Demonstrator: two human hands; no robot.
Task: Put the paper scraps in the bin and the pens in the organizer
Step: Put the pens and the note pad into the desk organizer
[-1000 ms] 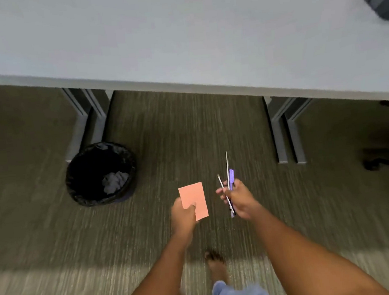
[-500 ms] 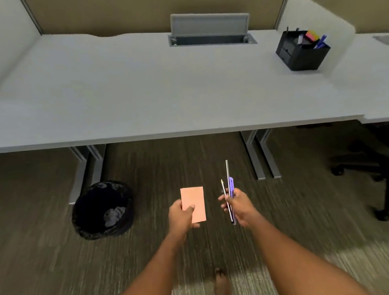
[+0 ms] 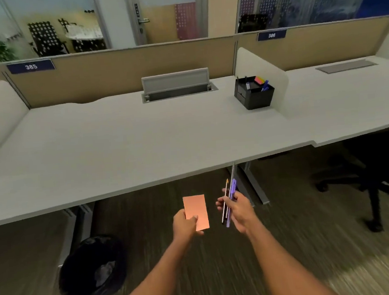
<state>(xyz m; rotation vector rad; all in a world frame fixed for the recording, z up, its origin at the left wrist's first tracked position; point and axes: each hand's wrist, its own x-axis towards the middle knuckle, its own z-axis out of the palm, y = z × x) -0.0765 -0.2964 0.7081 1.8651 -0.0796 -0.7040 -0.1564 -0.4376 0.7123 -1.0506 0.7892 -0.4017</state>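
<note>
Pens (image 3: 229,199) are bunched in the right hand (image 3: 237,208), and the pink paper (image 3: 196,212) is pinched in the left hand (image 3: 186,224). A second ago the view looked down at the floor and the bin. Now it has tipped up, and the whole surface (image 3: 122,139) shows, with the black organizer (image 3: 254,95) far back on its right side. The hands have stayed as they were, so only the look has changed. I think that means the person is now finding where the pens should go.

The bin (image 3: 92,270) is on the floor, low on the left, under the edge of the surface. Something crumpled already lies in it. The paper is not in it yet.

Both arms reach out in front, side by side, over the carpet. The left hand's thumb presses on the lower corner of the paper, which stands up flat. The right hand's fingers wrap around the pens, which point up and away. The organizer is well apart from that hand, so a long reach or a step comes next, I guess.
</note>
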